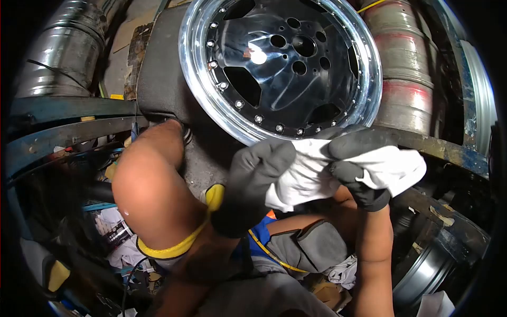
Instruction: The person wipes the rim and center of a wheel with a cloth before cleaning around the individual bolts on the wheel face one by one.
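Note:
Both my hands wear dark gloves and hold a white cloth (pixel 303 177) in front of my lap. The fingers of my left hand (pixel 253 182) are closed on the cloth's left end. My right hand (pixel 362 164) grips the other side, with a bunched part of the cloth sticking out to the right. Just beyond the hands, a polished wheel rim (pixel 280 98) with a bright lip and small bolts round its edge leans on a dark padded surface (pixel 163 63). The cloth's upper edge is close to the rim's lower lip; whether they touch is unclear.
Stacked metal rims stand at the upper left (pixel 63 53) and upper right (pixel 404 63). Blue metal frame bars (pixel 79 108) cross at the left. Another rim (pixel 425 272) lies at the lower right. Paper and scraps (pixel 119 227) litter the area beside my legs.

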A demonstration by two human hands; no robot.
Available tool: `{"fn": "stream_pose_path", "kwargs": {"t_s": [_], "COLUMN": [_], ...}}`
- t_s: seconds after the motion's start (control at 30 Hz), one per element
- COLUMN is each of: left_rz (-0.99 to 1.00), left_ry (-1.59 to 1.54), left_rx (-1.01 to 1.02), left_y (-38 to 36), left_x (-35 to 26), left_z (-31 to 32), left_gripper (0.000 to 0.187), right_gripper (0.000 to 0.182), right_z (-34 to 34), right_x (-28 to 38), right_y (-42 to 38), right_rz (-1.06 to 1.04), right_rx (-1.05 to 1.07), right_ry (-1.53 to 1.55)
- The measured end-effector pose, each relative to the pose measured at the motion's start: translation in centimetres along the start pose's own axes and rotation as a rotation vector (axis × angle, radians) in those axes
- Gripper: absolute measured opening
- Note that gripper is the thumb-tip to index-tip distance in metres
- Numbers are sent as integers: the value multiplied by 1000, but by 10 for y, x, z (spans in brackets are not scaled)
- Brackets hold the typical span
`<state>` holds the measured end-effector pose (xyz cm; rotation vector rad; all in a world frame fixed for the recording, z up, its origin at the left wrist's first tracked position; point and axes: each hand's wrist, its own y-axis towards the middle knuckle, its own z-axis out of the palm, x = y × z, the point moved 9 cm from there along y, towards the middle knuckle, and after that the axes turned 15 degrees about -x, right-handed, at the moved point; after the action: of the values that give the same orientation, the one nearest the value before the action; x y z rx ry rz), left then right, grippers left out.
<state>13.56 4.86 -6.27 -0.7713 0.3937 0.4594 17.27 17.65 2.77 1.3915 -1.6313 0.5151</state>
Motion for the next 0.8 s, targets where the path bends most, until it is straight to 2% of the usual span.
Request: {"fn": "stream_pose_path", "kwargs": {"t_s": [0.13, 0.17, 0.2, 0.27, 0.43, 0.57, 0.67, 0.77, 0.8], "left_rz": [-107, -126, -167, -222, -366, -420, -374, -362, -350], "left_ry": [143, 168, 207, 235, 169, 140, 227, 246, 274], "left_rx": [-182, -226, -282, -344, -316, -283, -270, -310, -321], "left_y": [0, 3, 7, 13, 4, -2, 4, 4, 3], "left_x": [39, 41, 42, 34, 33, 53, 61, 57, 59], "left_z": [-30, -37, -48, -61, -44, -38, -44, -40, -44], "left_gripper": [36, 34, 24, 24, 27, 33, 33, 35, 30], "right_gripper": [24, 21, 21, 26, 26, 30, 33, 33, 32], "right_z": [11, 15, 20, 27, 22, 35, 44, 40, 39], "right_x": [-16, -10, -3, -17, -58, -59, -57, -75, -79], "right_y": [-4, 1, 8, 4, -21, -10, -5, -12, -13], "right_rz": [81, 44, 6, -55, 220, 56, -7, 238, 321], "right_rx": [37, 53, 68, 105, 193, 222, 257, 161, 131], "right_ry": [-13, -80, -146, -156, -176, -262, -296, -183, -131]}}
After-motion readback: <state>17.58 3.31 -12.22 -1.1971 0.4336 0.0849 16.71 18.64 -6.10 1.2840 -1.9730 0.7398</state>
